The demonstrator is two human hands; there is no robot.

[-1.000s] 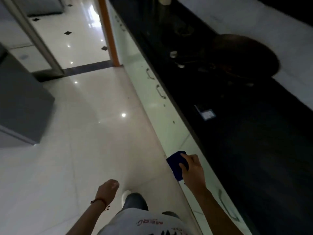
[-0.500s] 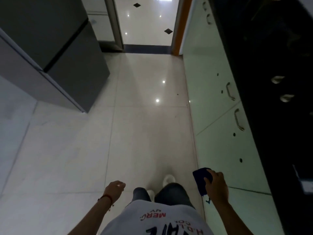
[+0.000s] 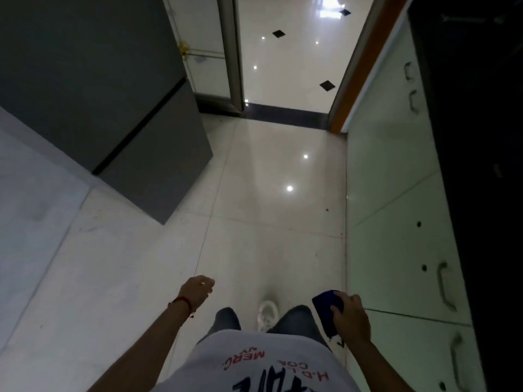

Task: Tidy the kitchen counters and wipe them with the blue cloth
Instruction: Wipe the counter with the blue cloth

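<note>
You had two bare hands in view, the left hand (image 3: 198, 290) and the right hand (image 3: 351, 318), and one dark blue cloth (image 3: 328, 306). You saw one white sneaker (image 3: 267, 311) and one red thread bracelet (image 3: 181, 302). Along the pale green cabinet fronts (image 3: 396, 193) there were four curved metal handles (image 3: 444, 287). Beyond the doorway, two whole black diamond floor insets (image 3: 278, 33) showed.

We see a glossy pale tiled floor (image 3: 268, 222) with light spots, a grey fridge (image 3: 99, 94) at left, pale green cabinets (image 3: 396, 179) at right, and a doorway (image 3: 288, 66) ahead.
</note>
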